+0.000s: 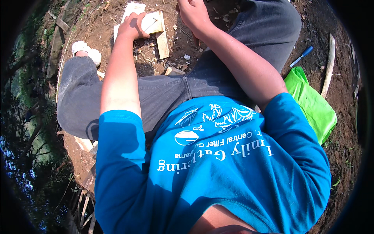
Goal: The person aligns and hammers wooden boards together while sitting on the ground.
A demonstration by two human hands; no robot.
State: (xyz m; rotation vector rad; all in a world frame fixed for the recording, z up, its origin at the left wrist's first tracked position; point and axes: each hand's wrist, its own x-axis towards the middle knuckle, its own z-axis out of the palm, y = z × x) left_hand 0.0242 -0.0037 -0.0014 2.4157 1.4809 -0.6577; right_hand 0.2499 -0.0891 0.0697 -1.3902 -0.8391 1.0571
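Observation:
My left hand (132, 26) lies over pale wooden pieces on the ground, thumb spread to one side, gripping a short wooden block (156, 24). A thin nail-like piece (153, 20) stands out from the block's face. Beneath the block, a narrow wooden strip (162, 46) points toward me, and another pale board (133, 7) reaches beyond my hand. To the right, my right hand (193, 15) is raised at the upper edge with its fingers curled. The frame cuts off part of it, and what it holds cannot be made out.
My legs in grey trousers (269, 43) spread around the work on brown soil with wood chips. At right lie a blue-handled tool (302, 55), a bright green cloth or bag (311, 103) and a long stick (329, 66). Wood scraps (174, 71) lie near my lap.

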